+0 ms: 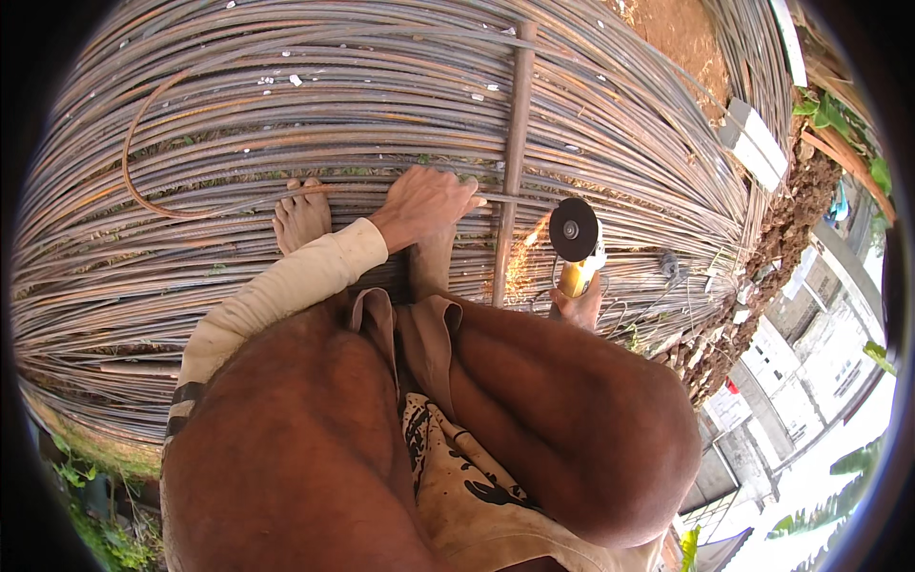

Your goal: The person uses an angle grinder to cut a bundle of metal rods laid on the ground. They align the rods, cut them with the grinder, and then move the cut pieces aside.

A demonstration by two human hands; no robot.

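Observation:
My right hand (579,307) grips an angle grinder (578,276) with a yellow body and a black cutting disc (574,230). Orange sparks (519,270) show just left of the disc, over the rods. In front of my feet, my left hand (426,204) is closed round a thin steel rod (357,188). Leftward this rod seems to run into a rusty curved loop (127,153), and its right end reaches toward the crossing bar. My fingers hide part of the rod. A brown metal bar (519,105) lies crosswise over the other rods, between my left hand and the grinder.
Long steel rods (315,114) cover the ground beneath my bare feet (303,214). A pale block (755,143) rests on them at the right. Beyond are a soil bank (805,191), plants (834,114) and a block-walled structure (777,372).

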